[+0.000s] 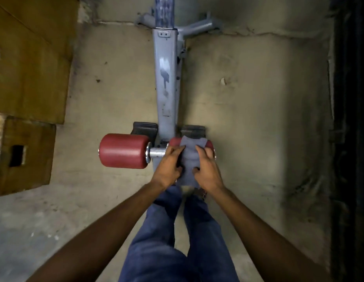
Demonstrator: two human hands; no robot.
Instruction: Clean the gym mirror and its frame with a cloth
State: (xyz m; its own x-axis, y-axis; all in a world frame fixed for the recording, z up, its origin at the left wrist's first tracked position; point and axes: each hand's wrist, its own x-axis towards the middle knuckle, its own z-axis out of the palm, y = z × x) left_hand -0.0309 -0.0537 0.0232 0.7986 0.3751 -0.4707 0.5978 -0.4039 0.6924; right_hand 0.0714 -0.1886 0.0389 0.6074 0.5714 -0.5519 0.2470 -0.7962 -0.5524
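A grey-blue cloth (189,159) hangs between my two hands, low in front of me over the right red roller pad (175,141) of a gym machine. My left hand (170,166) grips the cloth's left edge, fingers curled round it. My right hand (205,166) grips the right edge the same way. The cloth covers most of that right roller. No mirror or mirror frame is in view.
The machine's grey-blue steel beam (167,78) runs away from me across the concrete floor (248,119), with a second red roller pad (123,151) on the left and two black foot plates (145,128). Cardboard boxes (30,68) stand at the left. My legs in jeans (173,231) are below.
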